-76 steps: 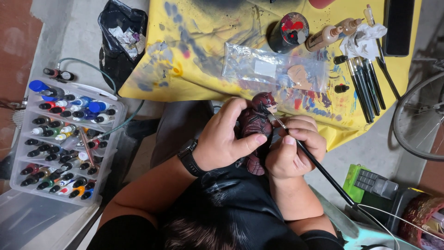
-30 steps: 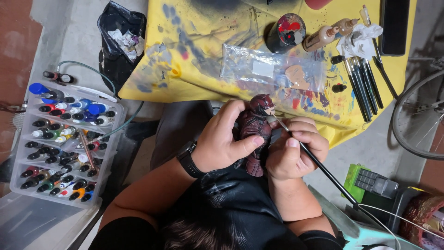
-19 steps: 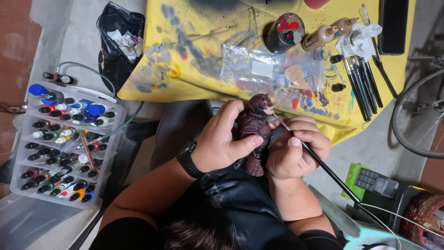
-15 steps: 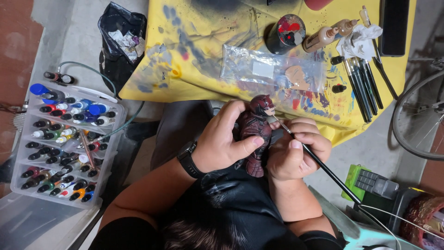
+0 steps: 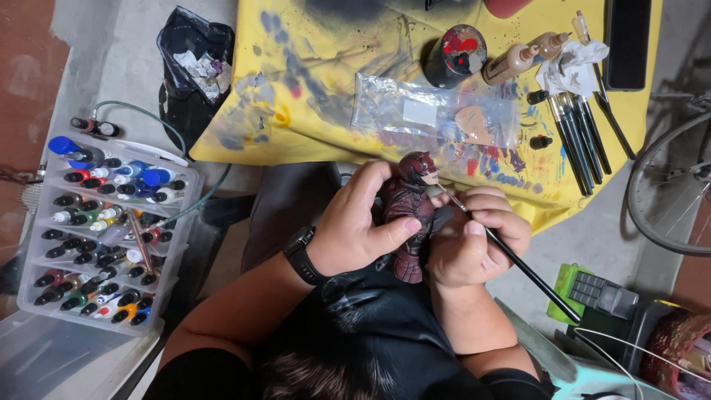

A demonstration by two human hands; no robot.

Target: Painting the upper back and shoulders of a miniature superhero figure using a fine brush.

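Change since the earlier frames: very little. The brush tip has crept slightly along the figure's head; both hands otherwise stay where they were, and the counter layout is unchanged.

Near: left hand (image 5: 355, 230), with a black watch (image 5: 302, 255) on the wrist, is clenched around the dark red figure (image 5: 409, 215), thumb across its front and fingers behind. The figure stands upright in the grip, head toward the far side, feet toward the person's chest.

Right hand (image 5: 474, 241) lies just right of the figure, touching or nearly touching it, and pinches a thin black brush (image 5: 511, 259). Key relation: the brush's long axis runs diagonally, handle near-right, tip far-left, and the tip meets the figure's head from the right. The right hand is the one on the working end; the left only holds.

Middle left: clear rack of paint bottles (image 5: 104, 230) on the floor, well apart from both hands.

Far: counter under a stained yellow cloth (image 5: 311, 81), with a clear plastic bag (image 5: 437, 122), a round paint pot (image 5: 455, 55), and a row of spare brushes (image 5: 578, 141) to the far right. A black bag of waste (image 5: 189, 70) is at far left.
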